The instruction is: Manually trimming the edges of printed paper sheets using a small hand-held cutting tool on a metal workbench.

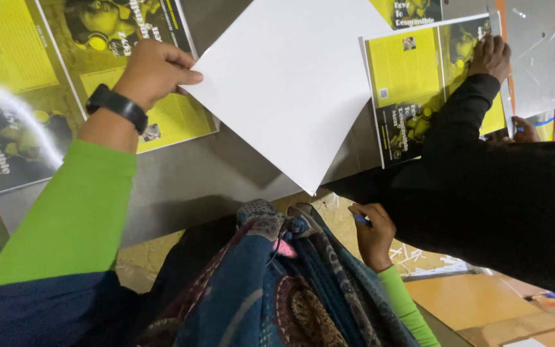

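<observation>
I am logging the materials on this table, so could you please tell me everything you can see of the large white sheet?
The white sheet is plain, blank and looks like thin card or paper, flat and uncreased. It lies turned at an angle, one corner pointing down past the grey table edge. The left hand pinches its left corner. Its right side overlaps a yellow printed cover, and its top runs out of view.

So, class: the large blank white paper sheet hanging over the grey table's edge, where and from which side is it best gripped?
Probably at its near corner: the large blank white paper sheet juts past the grey table edge there, so fingers can pinch it from below. The left hand already pinches the left edge; the right hand, holding a blue pen, is closest.
</observation>
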